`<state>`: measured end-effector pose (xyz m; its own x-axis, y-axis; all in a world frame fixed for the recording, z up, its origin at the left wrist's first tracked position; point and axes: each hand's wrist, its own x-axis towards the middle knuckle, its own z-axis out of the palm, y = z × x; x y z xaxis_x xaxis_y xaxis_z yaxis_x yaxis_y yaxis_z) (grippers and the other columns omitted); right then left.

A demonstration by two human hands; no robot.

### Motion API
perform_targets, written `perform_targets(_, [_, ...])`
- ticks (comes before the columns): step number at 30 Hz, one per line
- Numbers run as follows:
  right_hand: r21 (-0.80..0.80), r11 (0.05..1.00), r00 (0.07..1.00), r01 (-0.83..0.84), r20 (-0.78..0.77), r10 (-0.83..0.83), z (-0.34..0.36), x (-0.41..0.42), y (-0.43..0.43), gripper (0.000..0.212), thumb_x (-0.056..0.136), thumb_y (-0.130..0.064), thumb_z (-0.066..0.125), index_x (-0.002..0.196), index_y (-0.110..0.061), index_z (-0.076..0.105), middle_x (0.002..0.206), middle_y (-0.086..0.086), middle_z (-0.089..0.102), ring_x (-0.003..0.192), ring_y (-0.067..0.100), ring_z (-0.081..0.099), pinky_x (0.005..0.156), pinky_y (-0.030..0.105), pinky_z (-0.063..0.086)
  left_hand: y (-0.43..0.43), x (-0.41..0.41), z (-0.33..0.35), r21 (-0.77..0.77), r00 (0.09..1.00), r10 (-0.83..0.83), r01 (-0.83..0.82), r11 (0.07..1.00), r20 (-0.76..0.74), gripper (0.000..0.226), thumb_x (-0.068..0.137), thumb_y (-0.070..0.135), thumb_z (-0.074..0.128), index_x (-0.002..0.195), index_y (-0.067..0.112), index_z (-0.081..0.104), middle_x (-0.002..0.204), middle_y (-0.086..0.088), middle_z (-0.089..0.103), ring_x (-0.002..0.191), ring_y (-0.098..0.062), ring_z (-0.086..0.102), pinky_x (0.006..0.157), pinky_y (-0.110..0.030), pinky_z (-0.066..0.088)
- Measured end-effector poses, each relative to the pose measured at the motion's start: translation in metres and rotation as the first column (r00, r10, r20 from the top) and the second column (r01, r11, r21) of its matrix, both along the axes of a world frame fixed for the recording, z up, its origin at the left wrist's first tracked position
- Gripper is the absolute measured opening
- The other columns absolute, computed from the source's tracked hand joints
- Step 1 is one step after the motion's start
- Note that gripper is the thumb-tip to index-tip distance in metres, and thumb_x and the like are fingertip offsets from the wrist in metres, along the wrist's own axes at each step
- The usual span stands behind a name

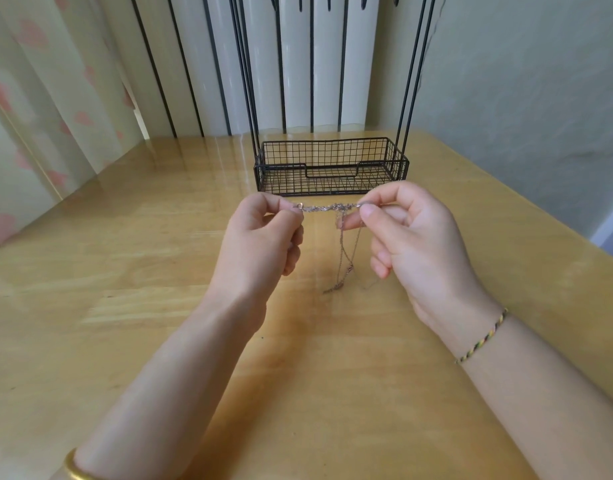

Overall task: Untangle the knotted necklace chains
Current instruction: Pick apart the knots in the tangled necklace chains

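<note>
the left hand (263, 237) pinches one end of the chains (327, 207) between thumb and forefinger, other fingers curled. the chains stretch level above the table (125, 271), loose strands hanging down. the right hand (412, 237) pinches the other end. behind stands a wire basket (331, 168).

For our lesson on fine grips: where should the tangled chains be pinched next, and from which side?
Probably the hanging strands just below the twisted stretch, from below. The left hand and right hand pinch that stretch's ends taut; only the strands drooping toward the table hang free.
</note>
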<state>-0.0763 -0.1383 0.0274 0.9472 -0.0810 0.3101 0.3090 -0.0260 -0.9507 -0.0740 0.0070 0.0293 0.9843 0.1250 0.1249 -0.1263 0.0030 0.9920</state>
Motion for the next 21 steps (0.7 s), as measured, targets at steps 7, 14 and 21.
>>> perform_targets(7, [-0.065,0.995,0.996,0.073,0.053,-0.070,-0.0053,0.0056,-0.0028,0.020,0.094,-0.006,0.049,0.080,-0.020,0.053,0.069,-0.001,0.067,0.037,0.009,0.032,0.045,0.027,0.030,0.0022,0.0000,-0.0022,0.029,0.994,-0.065,0.068,0.997,-0.092,0.015,0.094,0.005,0.049,0.088,0.014,0.059,0.067,0.004,0.065,0.050,-0.008,0.052,0.051,-0.021,0.044])
perform_targets(14, [-0.163,0.984,0.993,0.074,0.099,-0.058,-0.0061,0.0047,-0.0019,0.017,0.093,-0.009,0.051,0.083,-0.023,0.054,0.072,0.002,0.071,0.040,0.006,0.040,0.052,0.027,0.032,0.0012,0.0037,-0.0072,0.218,0.987,-0.056,0.088,0.972,-0.148,0.019,0.093,0.004,0.049,0.101,0.017,0.060,0.077,0.002,0.069,0.065,-0.009,0.059,0.060,-0.023,0.048])
perform_targets(21, [-0.282,0.960,0.991,-0.005,0.125,0.042,-0.0039,-0.0004,0.0020,0.014,0.092,-0.007,0.054,0.082,-0.018,0.056,0.067,0.001,0.070,0.037,0.005,0.040,0.043,0.012,0.030,-0.0019,-0.0022,-0.0022,0.287,0.975,-0.216,0.223,0.932,-0.055,0.029,0.079,0.015,0.059,0.098,0.032,0.072,0.100,0.017,0.069,0.104,0.002,0.058,0.085,-0.018,0.043])
